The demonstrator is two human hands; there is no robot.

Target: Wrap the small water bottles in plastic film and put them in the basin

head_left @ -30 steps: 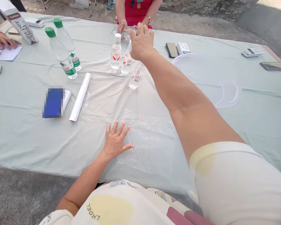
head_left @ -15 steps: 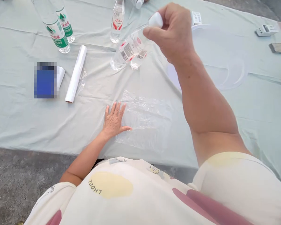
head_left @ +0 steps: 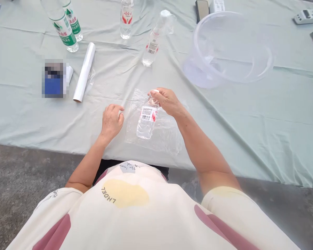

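My right hand [head_left: 168, 100] grips a clear water bottle [head_left: 146, 121] by its white cap and neck. The bottle has a red and white label with a barcode, and its base points toward me. Below it, a crinkled sheet of clear plastic film [head_left: 169, 139] lies on the cloth; whether the base touches it I cannot tell. To the left of the sheet is my left hand [head_left: 111, 119], fingers loosely bent, thumb apart, nothing seen in it. A white roll of film [head_left: 85, 71] lies farther left.
A large clear plastic tub [head_left: 200, 66] stands at the right. Beyond the sheet are another water bottle [head_left: 150, 48] and a red-labelled bottle [head_left: 126, 19]. Green-labelled bottles [head_left: 64, 33] stand at the back left, near a blurred blue item [head_left: 53, 85]. Small devices [head_left: 307, 16] sit at the far right.
My right hand has brought the bottle from the back of the table down over the film sheet. My left hand has drawn back off the film's edge, its spread fingers now bent.
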